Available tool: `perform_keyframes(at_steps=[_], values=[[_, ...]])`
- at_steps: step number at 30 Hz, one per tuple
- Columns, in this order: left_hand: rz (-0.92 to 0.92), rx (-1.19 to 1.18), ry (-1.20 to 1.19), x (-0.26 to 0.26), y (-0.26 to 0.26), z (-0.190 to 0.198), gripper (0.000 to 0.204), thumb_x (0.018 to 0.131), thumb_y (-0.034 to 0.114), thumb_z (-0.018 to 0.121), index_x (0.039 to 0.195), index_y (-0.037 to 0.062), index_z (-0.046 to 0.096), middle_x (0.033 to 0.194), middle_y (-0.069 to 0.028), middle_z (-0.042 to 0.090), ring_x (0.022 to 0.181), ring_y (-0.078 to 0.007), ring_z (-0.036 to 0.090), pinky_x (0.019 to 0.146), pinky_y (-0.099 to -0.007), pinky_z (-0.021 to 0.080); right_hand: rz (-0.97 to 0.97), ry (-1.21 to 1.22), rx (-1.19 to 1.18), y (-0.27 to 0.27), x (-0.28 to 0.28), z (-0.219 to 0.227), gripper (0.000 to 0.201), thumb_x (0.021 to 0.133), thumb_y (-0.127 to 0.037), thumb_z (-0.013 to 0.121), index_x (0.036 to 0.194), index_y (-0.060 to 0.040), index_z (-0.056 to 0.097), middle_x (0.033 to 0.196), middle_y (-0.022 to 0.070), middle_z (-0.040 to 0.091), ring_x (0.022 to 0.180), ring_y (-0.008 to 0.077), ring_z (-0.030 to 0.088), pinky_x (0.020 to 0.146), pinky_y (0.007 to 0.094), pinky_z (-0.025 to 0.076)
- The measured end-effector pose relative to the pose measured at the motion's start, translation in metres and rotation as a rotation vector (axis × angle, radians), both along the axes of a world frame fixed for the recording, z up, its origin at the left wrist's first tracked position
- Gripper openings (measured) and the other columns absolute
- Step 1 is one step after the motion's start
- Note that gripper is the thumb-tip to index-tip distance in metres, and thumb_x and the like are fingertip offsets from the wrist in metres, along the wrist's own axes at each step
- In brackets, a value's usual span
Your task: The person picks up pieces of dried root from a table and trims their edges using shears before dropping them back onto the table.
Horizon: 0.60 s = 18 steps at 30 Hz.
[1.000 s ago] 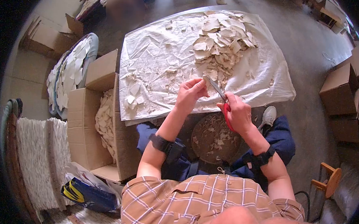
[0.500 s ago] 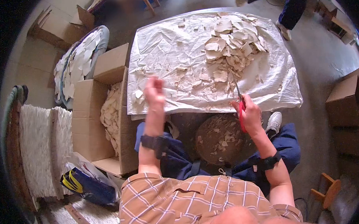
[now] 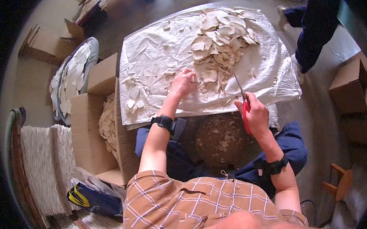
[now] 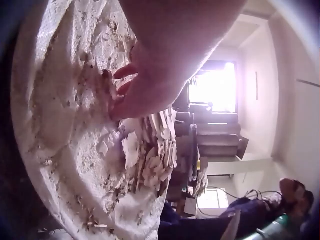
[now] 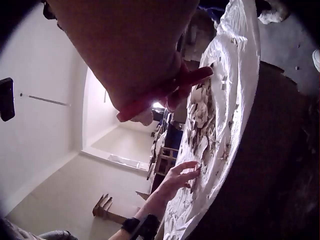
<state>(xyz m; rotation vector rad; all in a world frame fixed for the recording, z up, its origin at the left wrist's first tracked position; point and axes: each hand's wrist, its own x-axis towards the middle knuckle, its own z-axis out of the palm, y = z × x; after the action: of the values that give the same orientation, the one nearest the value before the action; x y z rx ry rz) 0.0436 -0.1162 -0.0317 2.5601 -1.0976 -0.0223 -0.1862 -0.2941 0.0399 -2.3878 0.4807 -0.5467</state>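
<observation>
My left hand (image 3: 184, 82) is low over the white cloth (image 3: 153, 50), left of the pile of pale, flat, irregular pieces (image 3: 220, 37). Its fingers are bent loosely and reach down to small scraps in the left wrist view, where the hand (image 4: 155, 82) hides part of the cloth. In the right wrist view a gap shows between the fingers of that hand (image 5: 175, 181). My right hand (image 3: 257, 116) grips red-handled scissors (image 3: 245, 107) at the cloth's near edge, blades towards the pile. The red handles (image 5: 192, 79) show in the right wrist view.
An open carton (image 3: 81, 130) of pieces stands left of the cloth, with a basket of larger pieces (image 3: 71, 77) beyond. A round surface with scraps (image 3: 219, 139) lies between the knees. Another person's legs (image 3: 316, 34) are at upper right. Cartons (image 3: 349, 88) and a wooden stool (image 3: 343, 185) stand right.
My left hand left the scissors' tip, swung to the cloth's left side, then came back right, beside the pile. The scissors stay in my right hand. Another person's legs came closer at upper right.
</observation>
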Motion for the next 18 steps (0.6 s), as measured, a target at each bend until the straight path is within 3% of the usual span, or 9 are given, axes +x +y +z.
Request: perform_keyframes(at_steps=[5,8,10,11,13,14,15,17,18], values=[[-0.042,0.019,-0.025,0.018,-0.002,-0.018,0.024,0.072,0.020,0.064,0.093,0.0084,0.059,0.092,-0.0106,0.060,0.080,-0.0300,0.061,0.073,-0.0391,0.048,0.009,0.034,0.027,-0.004,-0.006,0.004,0.038,0.079,-0.035,0.063,0.098,-0.0036,0.052,0.076,0.0171,0.060,0.069,0.0350,0.059,0.058,0.0407,0.045],[0.084,-0.086,0.115,0.015,-0.004,-0.007,0.018,0.075,0.014,0.063,0.089,0.0042,0.057,0.083,-0.0115,0.061,0.074,-0.0236,0.062,0.067,-0.0351,0.050,0.025,0.018,0.013,-0.001,-0.004,0.004,0.038,0.078,-0.034,0.064,0.098,-0.0029,0.053,0.077,0.0169,0.060,0.070,0.0346,0.059,0.059,0.0404,0.046],[0.395,-0.497,0.769,0.019,0.002,-0.010,0.014,0.076,0.009,0.065,0.085,0.0027,0.056,0.081,-0.0086,0.062,0.068,-0.0181,0.061,0.060,-0.0299,0.052,0.038,0.006,0.006,0.001,-0.003,0.002,0.038,0.078,-0.033,0.064,0.098,-0.0026,0.053,0.077,0.0165,0.060,0.070,0.0343,0.059,0.059,0.0402,0.046],[0.396,-0.498,0.767,0.019,0.005,-0.013,0.014,0.076,0.009,0.065,0.085,0.0027,0.056,0.081,-0.0086,0.062,0.068,-0.0181,0.061,0.060,-0.0299,0.052,0.048,0.001,-0.001,0.002,-0.003,0.000,0.037,0.078,-0.035,0.063,0.095,-0.0042,0.053,0.078,0.0155,0.060,0.071,0.0340,0.060,0.058,0.0410,0.046],[0.383,-1.207,1.256,0.017,0.013,-0.011,0.009,0.080,0.009,0.062,0.085,0.0036,0.056,0.079,-0.0041,0.061,0.065,-0.0126,0.061,0.056,-0.0265,0.053,0.071,-0.014,-0.008,0.004,0.000,-0.001,0.036,0.078,-0.037,0.062,0.093,-0.0058,0.052,0.079,0.0145,0.060,0.071,0.0337,0.060,0.057,0.0417,0.047],[0.372,-1.307,1.379,0.015,0.020,-0.009,0.006,0.082,0.006,0.059,0.087,0.0030,0.057,0.081,-0.0051,0.062,0.072,-0.0157,0.062,0.067,-0.0278,0.054,0.093,-0.007,-0.007,0.006,0.000,-0.002,0.037,0.077,-0.037,0.062,0.094,-0.0055,0.053,0.080,0.0149,0.060,0.072,0.0340,0.060,0.058,0.0415,0.047],[0.373,-1.311,1.367,0.006,0.021,0.002,0.006,0.082,0.006,0.059,0.087,0.0030,0.057,0.081,-0.0051,0.062,0.072,-0.0157,0.062,0.067,-0.0278,0.054,0.113,-0.002,-0.004,0.008,0.001,-0.002,0.038,0.077,-0.037,0.062,0.094,-0.0053,0.053,0.081,0.0153,0.060,0.072,0.0342,0.060,0.058,0.0413,0.047],[0.123,-1.344,1.244,-0.016,0.015,0.031,0.010,0.082,0.004,0.058,0.091,0.0013,0.058,0.088,-0.0085,0.061,0.081,-0.0171,0.061,0.076,-0.0285,0.052,0.134,0.008,0.075,0.011,0.003,-0.001,0.038,0.077,-0.037,0.063,0.095,-0.0046,0.054,0.079,0.0153,0.060,0.070,0.0329,0.060,0.058,0.0397,0.047],[0.046,-1.278,1.121,-0.028,0.016,0.046,0.011,0.082,0.001,0.056,0.092,-0.0004,0.059,0.102,-0.0115,0.059,0.085,-0.0158,0.059,0.081,-0.0253,0.048,0.148,0.027,0.151,0.012,0.004,0.000,0.038,0.078,-0.037,0.063,0.095,-0.0038,0.054,0.077,0.0153,0.060,0.068,0.0316,0.060,0.059,0.0380,0.046]])
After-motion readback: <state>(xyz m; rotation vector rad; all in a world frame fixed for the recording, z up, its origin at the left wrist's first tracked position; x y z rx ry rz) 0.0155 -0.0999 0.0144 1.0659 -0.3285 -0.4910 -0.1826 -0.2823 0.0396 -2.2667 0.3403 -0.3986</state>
